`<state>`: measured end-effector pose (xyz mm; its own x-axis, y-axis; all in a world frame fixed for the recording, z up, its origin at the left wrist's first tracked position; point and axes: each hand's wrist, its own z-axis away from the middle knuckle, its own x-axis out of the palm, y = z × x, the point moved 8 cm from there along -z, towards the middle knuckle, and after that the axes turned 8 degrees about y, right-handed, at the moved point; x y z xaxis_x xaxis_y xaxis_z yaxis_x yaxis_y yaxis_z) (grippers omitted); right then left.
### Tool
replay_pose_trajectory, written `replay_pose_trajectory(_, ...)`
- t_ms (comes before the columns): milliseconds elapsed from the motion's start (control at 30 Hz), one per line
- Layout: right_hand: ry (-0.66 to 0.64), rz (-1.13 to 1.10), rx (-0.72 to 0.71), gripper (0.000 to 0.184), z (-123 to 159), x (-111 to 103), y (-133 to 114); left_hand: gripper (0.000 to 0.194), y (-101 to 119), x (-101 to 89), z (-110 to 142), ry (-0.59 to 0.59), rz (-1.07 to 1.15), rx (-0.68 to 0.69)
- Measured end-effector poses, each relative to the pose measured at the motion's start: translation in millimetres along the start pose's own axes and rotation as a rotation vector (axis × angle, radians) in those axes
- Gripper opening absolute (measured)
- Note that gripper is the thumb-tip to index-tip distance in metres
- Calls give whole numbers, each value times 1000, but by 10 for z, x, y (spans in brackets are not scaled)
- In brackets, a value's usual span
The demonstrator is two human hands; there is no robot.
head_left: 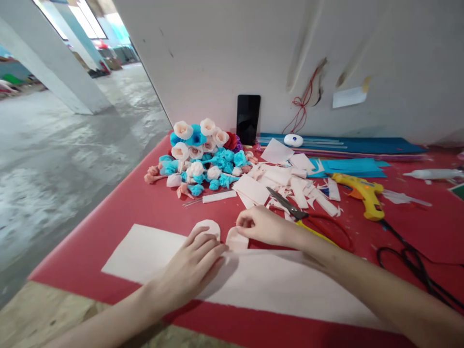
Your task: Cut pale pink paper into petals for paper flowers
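A long pale-pink crepe paper strip [137,251] lies across the front of the table. Two rounded paper petals stand out above its upper edge, a left petal [212,227] and a right petal [237,240]. My left hand [197,261] rests over the strip and the lower part of the left petal, its fingers stretched out and lying down on the paper. With thumb and forefinger pinched, my right hand [263,224] holds the top edge of the right petal. The scissors [288,203], with red and yellow handles, lie just beyond my right wrist.
Paper flowers [206,159] in pink, blue and red are heaped at the back left. Paper scraps [290,183] cover the middle. A yellow glue gun [362,193] with a black cord lies right. A phone [248,118] leans on the wall. Blue paper [351,166] lies behind.
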<state>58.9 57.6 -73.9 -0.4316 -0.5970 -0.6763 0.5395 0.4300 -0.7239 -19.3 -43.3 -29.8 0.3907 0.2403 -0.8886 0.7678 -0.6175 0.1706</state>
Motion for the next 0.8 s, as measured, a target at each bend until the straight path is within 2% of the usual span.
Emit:
replay_pose_trajectory(167,-63,47,34,21,6,135,73,25,-73,-70,16,64,-62,-57)
replay_pose_trajectory(333,-68,125,79,20,30,153,11,25,-218,-131,46,76,-69,-103)
replay_pose_trajectory(567,-11,280,130,20,36,98,-80,19,-461,-20,91,-95,35,-244)
replay_pose_trajectory(700,59,364,95,16,55,75,-161,24,-494,58,96,-191,102,-274)
replay_pose_trajectory(800,118,450,67,15,97,48,-287,26,-491,60,89,-213,141,-291)
